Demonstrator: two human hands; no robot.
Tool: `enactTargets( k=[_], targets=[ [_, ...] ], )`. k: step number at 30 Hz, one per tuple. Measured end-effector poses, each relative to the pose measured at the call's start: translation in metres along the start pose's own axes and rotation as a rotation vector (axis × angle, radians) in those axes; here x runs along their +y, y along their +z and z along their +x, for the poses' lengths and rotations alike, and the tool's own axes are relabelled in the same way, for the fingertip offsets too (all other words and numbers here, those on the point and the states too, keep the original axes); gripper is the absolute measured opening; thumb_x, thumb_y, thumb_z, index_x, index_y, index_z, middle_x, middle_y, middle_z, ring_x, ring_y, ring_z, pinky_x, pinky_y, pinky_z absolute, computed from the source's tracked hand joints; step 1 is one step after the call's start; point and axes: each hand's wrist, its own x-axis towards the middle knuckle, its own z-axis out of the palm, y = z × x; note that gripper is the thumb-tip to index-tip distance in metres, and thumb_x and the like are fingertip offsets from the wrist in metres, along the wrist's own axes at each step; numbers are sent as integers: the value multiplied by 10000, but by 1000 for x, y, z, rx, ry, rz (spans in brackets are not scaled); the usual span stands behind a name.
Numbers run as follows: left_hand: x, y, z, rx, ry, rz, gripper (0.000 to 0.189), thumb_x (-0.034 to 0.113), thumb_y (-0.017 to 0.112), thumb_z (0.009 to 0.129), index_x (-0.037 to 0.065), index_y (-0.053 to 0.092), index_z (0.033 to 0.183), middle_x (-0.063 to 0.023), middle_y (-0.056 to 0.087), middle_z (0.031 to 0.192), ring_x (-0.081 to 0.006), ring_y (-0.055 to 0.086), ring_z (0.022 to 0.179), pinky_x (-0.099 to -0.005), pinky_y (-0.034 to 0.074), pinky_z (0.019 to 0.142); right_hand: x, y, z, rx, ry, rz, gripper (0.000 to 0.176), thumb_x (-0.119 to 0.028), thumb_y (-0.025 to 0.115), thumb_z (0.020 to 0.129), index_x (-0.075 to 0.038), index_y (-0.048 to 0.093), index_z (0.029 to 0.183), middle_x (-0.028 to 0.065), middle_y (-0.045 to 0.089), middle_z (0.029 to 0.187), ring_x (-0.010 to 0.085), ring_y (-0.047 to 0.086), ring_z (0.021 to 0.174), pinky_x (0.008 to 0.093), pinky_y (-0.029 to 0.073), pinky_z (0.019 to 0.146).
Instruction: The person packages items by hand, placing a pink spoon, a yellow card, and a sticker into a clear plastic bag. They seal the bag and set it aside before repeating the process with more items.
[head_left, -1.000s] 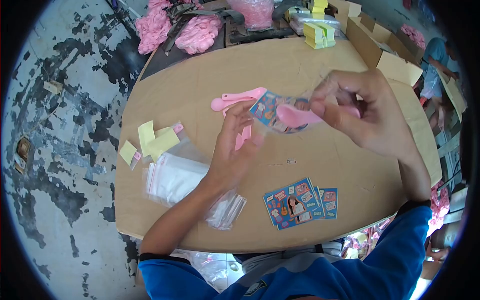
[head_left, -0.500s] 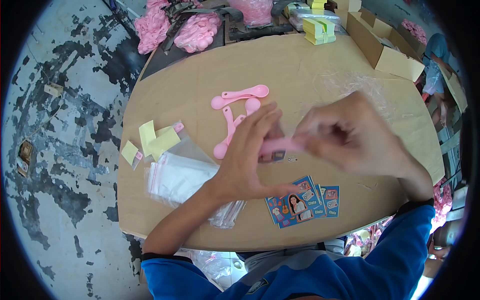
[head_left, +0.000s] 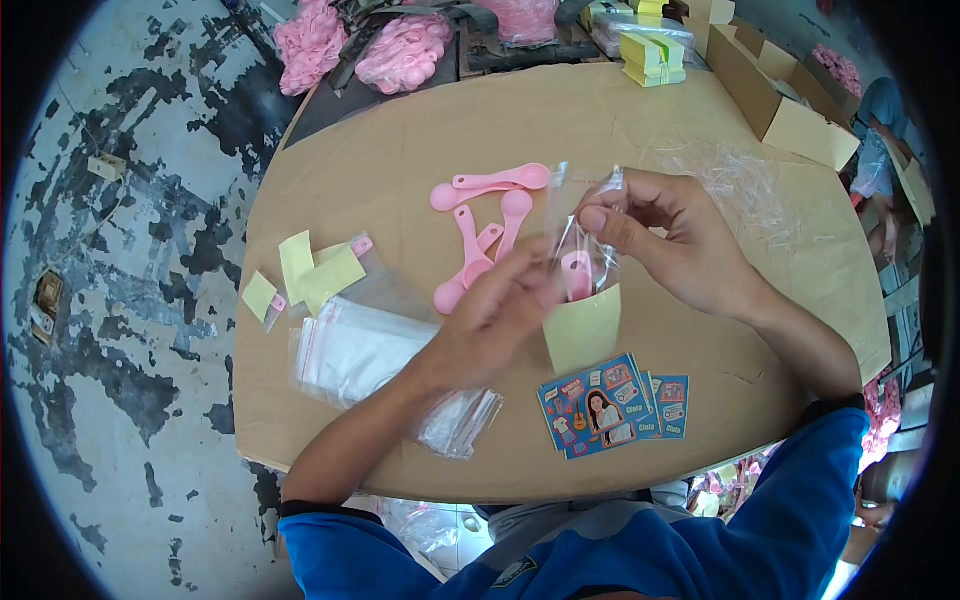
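My right hand (head_left: 680, 235) pinches the top edge of a clear plastic bag (head_left: 585, 225) between thumb and fingers. Inside the bag are a pink spoon (head_left: 577, 277), its holed handle end uppermost, and a pale yellow card (head_left: 585, 332) at the bottom. Slightly blurred, my left hand (head_left: 495, 315) is beside the bag's left side with its fingers apart. Loose pink measuring spoons (head_left: 500, 182) lie beyond it. Below the bag lies a stack of blue printed cards (head_left: 598, 408). A pile of empty clear bags (head_left: 365, 355) is by my left forearm.
Filled bags with yellow cards (head_left: 325, 275) lie at the left. Clear plastic scraps (head_left: 735, 180) are spread at the right. Bundled yellow cards (head_left: 652, 60), an open cardboard box (head_left: 780, 100) and bags of pink spoons (head_left: 405, 52) stand along the far edge. Another person (head_left: 880, 150) sits at far right.
The pink spoon, held between my hands before, is now in the clear bag with the yellow card. My left hand has drawn back slightly; my right pinches the bag's top.
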Motion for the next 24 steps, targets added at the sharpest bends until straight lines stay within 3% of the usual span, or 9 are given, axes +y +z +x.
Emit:
enactTargets(
  k=[2, 6, 9, 12, 14, 17, 20, 24],
  targets=[
    [7, -3, 0, 115, -142, -96, 424, 135, 449, 1013, 3, 339, 1400, -111, 592, 1175, -175, 596, 1093, -324, 470, 949, 7, -1, 0, -52, 32, -47, 234, -165, 620, 938, -32, 637, 1130, 31, 637, 764, 48, 531, 555, 221, 424, 506],
    [-3, -3, 1, 179, -122, 68, 397, 212, 427, 1032, 10, 389, 1372, -94, 606, 1101, -137, 631, 998, -269, 526, 818, -4, -3, -1, -66, 17, -274, 167, -94, 643, 892, -24, 642, 1043, 55, 627, 810, 108, 561, 604, 281, 463, 545],
    [1, -5, 3, 265, -205, 37, 378, 211, 404, 1039, 10, 416, 1358, -87, 606, 1092, -120, 639, 963, -258, 548, 765, 1, -2, 3, 241, -432, -580, 166, -45, 657, 829, -50, 647, 994, 55, 594, 885, 187, 581, 729, 318, 492, 622],
    [1, -3, 4, 268, -198, 35, 383, 185, 383, 1041, 13, 403, 1383, -73, 609, 1088, -116, 642, 953, -263, 556, 762, -3, -7, 3, 205, -633, -821, 189, -70, 689, 785, -77, 654, 970, 44, 570, 939, 227, 570, 852, 321, 497, 669],
    [3, 0, 4, 250, -183, 27, 400, 176, 371, 1042, 18, 380, 1409, -65, 614, 1079, -114, 639, 966, -264, 560, 775, -3, 0, 5, 187, -634, -867, 194, -107, 706, 776, -85, 661, 963, 40, 585, 945, 226, 575, 860, 329, 503, 678],
    [-1, 2, 4, 271, -193, 38, 441, 146, 397, 1032, 24, 334, 1451, -39, 632, 1022, -59, 612, 873, -210, 520, 695, 8, 7, 9, 200, -659, -927, 212, -164, 725, 763, -99, 672, 957, 31, 610, 952, 219, 579, 875, 336, 504, 697],
    [-9, -5, 1, 217, -178, 263, 476, 115, 438, 1014, 20, 317, 1464, -12, 621, 928, -21, 535, 762, -174, 435, 626, 14, 5, 13, 188, -658, -984, 224, -191, 730, 757, -113, 682, 961, 12, 634, 952, 208, 583, 884, 338, 499, 719],
    [-8, 3, 3, 242, -141, 260, 502, 84, 460, 997, 15, 307, 1470, 14, 555, 814, -23, 441, 693, -186, 361, 599, 15, 4, 14, 188, -645, -1041, 217, -202, 734, 752, -122, 693, 950, -13, 651, 929, 190, 585, 884, 331, 488, 729]
  ],
)
